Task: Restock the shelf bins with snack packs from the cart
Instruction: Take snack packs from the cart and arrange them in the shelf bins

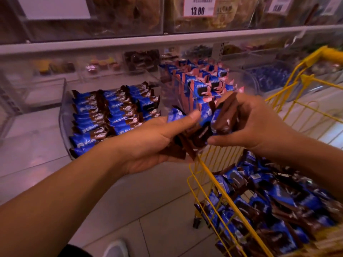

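1. We see our left hand (157,143) stretched out in front of us, palm turned up and a little to the right, with the arm coming in from the low left corner.
2. Its fingers are curled under a bunch of blue and brown snack packs (193,134), and its thumb lies across the top of them, so this hand holds the bunch.
3. We see our right hand (248,121) coming in from the right, just beside the left one, with the wrist bent down.
4. Its fingers and thumb pinch a brown and blue pack (225,115) at the right end of the same bunch.
5. The two hands are very close, and the packs fill the space between them.
6. The hands hang in the air in front of the shelf, above the corner of the yellow wire cart (209,169).
7. More packs lie piled in the cart (274,206) at the low right.
8. A clear bin (62,115) on the shelf to the left holds neat rows of blue and brown packs (113,115).
9. Another clear bin (246,78) behind the hands holds blue and pink packs (204,84).
10. A price tag (198,6) up top reads 13.80.
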Motion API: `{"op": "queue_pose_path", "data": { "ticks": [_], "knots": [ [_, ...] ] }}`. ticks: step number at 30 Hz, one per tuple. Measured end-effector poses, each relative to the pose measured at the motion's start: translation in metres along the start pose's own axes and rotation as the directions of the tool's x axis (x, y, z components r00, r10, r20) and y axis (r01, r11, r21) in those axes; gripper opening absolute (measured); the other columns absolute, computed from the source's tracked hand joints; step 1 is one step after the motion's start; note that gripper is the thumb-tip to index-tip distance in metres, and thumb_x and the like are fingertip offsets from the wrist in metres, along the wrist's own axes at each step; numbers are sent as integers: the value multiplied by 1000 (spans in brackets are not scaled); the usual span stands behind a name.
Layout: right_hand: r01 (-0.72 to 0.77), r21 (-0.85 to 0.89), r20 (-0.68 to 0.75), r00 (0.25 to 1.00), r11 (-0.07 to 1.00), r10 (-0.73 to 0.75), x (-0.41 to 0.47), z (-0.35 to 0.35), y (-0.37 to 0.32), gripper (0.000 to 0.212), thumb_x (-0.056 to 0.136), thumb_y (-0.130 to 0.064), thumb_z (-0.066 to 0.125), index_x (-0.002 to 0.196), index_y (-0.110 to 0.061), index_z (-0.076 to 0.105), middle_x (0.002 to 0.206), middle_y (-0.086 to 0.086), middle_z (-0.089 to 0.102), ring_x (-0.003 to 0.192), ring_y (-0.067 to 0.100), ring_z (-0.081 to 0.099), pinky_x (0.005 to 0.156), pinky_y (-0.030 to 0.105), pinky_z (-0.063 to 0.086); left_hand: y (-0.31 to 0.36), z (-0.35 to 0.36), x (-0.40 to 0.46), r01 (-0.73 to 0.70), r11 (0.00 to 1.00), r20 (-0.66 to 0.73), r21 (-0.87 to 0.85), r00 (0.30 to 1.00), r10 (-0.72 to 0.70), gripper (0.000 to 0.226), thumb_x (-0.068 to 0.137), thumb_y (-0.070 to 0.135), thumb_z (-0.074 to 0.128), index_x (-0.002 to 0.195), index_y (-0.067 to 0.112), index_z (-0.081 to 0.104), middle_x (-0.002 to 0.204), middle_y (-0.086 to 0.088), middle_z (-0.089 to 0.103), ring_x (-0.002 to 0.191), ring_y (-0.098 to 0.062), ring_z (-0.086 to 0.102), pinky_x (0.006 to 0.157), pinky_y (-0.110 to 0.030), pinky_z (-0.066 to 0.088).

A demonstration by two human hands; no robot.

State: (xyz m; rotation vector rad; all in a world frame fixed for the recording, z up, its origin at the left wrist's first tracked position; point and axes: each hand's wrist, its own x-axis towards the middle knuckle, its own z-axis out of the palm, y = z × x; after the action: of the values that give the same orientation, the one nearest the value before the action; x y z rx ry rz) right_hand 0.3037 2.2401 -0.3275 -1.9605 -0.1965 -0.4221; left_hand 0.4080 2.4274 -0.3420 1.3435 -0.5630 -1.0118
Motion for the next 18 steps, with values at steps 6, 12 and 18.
{"op": "queue_pose_path", "data": {
  "ticks": [6,12,18],
  "knots": [
    [-68,192,-113,989,979,91,2,6,6,40,63,-15,82,100,-17,68,91,1,76,79,14,74,63,24,58,4,1,-7,112,979,70,-172,992,-101,41,71,0,72,112,8,72,110,-16,72,103,-28,71,75,-47,59],
    [-128,-140,-67,991,982,120,0,4,6,55,65,-23,86,107,-14,53,90,-1,77,62,14,73,46,16,49,9,-9,-6,112,928,-30,-355,991,-131,62,45,0,66,106,-4,68,106,-20,72,92,-24,73,66,-35,60],
    [-128,-76,-57,991,989,124,3,13,4,36,67,-22,87,97,-15,68,83,2,74,63,14,72,51,18,52,7,-11,-4,93,918,-40,-385,992,-118,46,54,1,64,99,-2,70,108,-21,71,88,-26,71,75,-38,61]
  ]
}}
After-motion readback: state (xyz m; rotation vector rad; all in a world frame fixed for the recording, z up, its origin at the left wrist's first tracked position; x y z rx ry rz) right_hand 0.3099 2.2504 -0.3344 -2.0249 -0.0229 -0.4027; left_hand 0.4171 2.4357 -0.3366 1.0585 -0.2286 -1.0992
